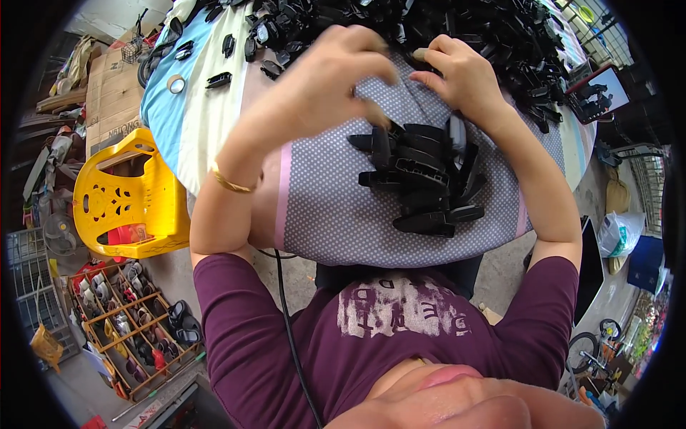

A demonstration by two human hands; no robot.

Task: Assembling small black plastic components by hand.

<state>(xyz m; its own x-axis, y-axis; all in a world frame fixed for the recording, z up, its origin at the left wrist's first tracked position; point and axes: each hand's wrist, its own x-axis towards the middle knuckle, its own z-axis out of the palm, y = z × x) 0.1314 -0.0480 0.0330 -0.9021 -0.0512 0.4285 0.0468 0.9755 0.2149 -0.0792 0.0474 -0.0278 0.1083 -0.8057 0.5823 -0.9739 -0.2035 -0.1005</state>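
Observation:
My left hand [321, 89] hovers over the near edge of a big heap of black plastic pieces [493, 36]. It is smeared by motion, with its thumb and fingers curved and apart and nothing visible between them. A gold bangle [232, 180] circles that wrist. My right hand [461, 75] is at the heap's near edge, its fingers bent toward the thumb; whatever lies between them is too small and dark to make out. Closer to me, a smaller cluster of black plastic pieces [421, 179] rests on a grey dotted cloth [321, 207].
Left on the table lie a few loose black pieces [219, 80] and a tape roll [176, 84]. A phone [600, 94] stands at the right edge. Beside the table are a yellow plastic chair [128, 196] and a shoe rack [128, 322]. A black cable [286, 322] hangs in front of me.

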